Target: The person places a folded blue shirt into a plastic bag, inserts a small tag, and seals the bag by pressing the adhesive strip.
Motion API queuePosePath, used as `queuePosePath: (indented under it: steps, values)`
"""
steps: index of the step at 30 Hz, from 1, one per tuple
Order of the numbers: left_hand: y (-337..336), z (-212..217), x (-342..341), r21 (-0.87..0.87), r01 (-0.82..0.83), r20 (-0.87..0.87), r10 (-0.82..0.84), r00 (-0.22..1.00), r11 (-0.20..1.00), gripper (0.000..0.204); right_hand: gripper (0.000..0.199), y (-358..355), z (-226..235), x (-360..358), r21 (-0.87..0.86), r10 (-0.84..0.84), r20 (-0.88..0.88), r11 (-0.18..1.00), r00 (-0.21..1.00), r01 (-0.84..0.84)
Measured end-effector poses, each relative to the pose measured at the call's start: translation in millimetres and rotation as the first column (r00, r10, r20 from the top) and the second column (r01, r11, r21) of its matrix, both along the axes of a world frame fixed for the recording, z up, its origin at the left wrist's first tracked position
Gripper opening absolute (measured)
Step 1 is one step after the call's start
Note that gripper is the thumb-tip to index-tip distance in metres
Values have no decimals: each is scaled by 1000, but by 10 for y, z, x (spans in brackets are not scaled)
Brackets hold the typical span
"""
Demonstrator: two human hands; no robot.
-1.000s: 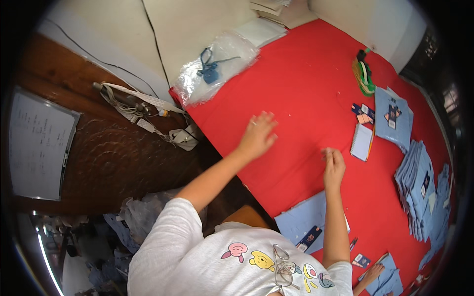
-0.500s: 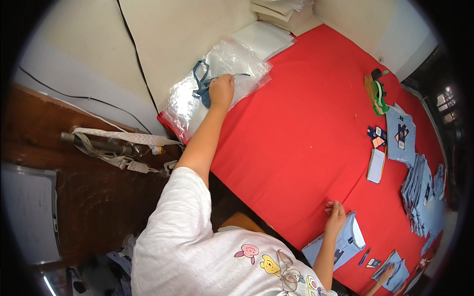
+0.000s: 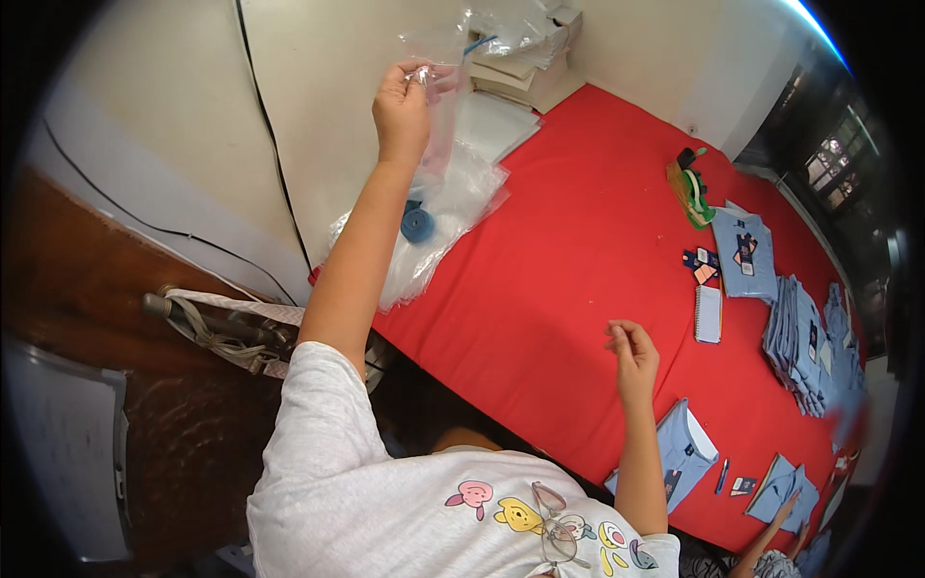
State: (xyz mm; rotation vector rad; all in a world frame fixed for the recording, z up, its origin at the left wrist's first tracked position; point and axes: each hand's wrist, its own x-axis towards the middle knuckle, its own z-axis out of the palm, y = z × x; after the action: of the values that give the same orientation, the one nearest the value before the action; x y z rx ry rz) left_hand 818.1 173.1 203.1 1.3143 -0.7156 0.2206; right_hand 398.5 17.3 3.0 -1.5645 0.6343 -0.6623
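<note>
Raised over the far left corner of the red table, my left hand (image 3: 403, 111) pinches a clear plastic bag (image 3: 438, 144) that hangs from the fingers. Beneath it lies a stack of clear plastic bags (image 3: 462, 207), with a coiled blue tape (image 3: 416, 223) resting on top. My right hand (image 3: 633, 356) hovers above the table's near side, its fingers loosely bent and apart, with nothing in them. Closest to that hand is a folded light blue shirt (image 3: 682, 448), partly hidden behind my right forearm.
Along the right lie a green tape dispenser (image 3: 692, 193), dark tags (image 3: 701, 262), a spiral notepad (image 3: 708, 313) and a pile of folded blue shirts (image 3: 795, 342). At lower right, another person's hand (image 3: 785, 511) touches a blue shirt (image 3: 782, 491). Papers (image 3: 515, 72) are stacked at the back.
My left hand has lifted up and away from the blue tape and now holds a clear bag. The tape lies nearer the stack's front. My right hand has moved farther over the table.
</note>
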Motion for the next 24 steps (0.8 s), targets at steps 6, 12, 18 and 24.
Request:
queuePosePath:
  steps: [6,12,18,24]
  values:
    - [-275,-40,-1082,-109,278,-130,-291,948,954,4,42,310,713,259,102,151,249,978,957,-181]
    - [-609,-1607,-2619,73,601,-555,-468,688,796,21,44,317,477,58,298,106,235,938,966,-175]
    - [-628,-2322,-3036,400,672,-652,-322,687,623,26,25,-329,-1016,-865,492,-261,-112,824,959,282]
    - [-435,-2187,-2944,124,352,-528,-239,815,928,24,32,-953,-1492,-1075,274,-408,-145,859,901,433]
